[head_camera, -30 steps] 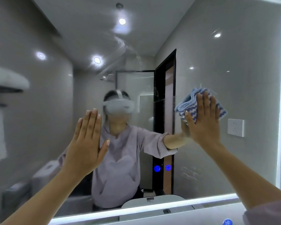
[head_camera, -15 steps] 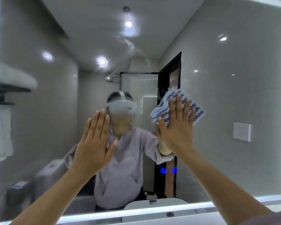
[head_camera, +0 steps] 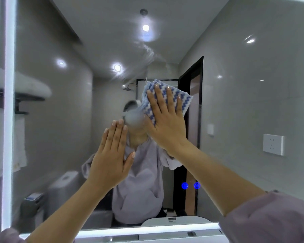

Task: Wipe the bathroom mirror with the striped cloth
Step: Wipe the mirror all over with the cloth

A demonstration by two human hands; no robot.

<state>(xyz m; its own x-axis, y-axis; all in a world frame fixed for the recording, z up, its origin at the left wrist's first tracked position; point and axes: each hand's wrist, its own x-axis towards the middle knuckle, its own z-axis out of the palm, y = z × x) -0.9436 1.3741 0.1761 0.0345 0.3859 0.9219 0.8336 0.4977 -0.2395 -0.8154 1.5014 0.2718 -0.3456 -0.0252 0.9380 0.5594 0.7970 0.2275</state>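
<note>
The bathroom mirror (head_camera: 244, 102) fills almost the whole head view. A blue-and-white striped cloth (head_camera: 181, 99) lies flat against the glass near its middle. My right hand (head_camera: 167, 120) presses it there with straight, spread fingers, so the lower part of the cloth is hidden under my palm. My left hand (head_camera: 112, 155) rests flat on the glass lower left of the cloth, fingers straight and together, holding nothing. Faint smear streaks (head_camera: 147, 48) show on the glass above the cloth.
A lit white strip (head_camera: 147, 230) runs along the mirror's bottom edge and another (head_camera: 9, 102) along its left edge. Two blue touch buttons (head_camera: 190, 185) glow low on the glass. Reflected are a person, a toilet, a towel shelf and a wall socket (head_camera: 273, 144).
My right hand has slid the cloth leftwards across the glass, from the right part toward the middle. My left hand stays flat on the mirror; the view has shifted left.
</note>
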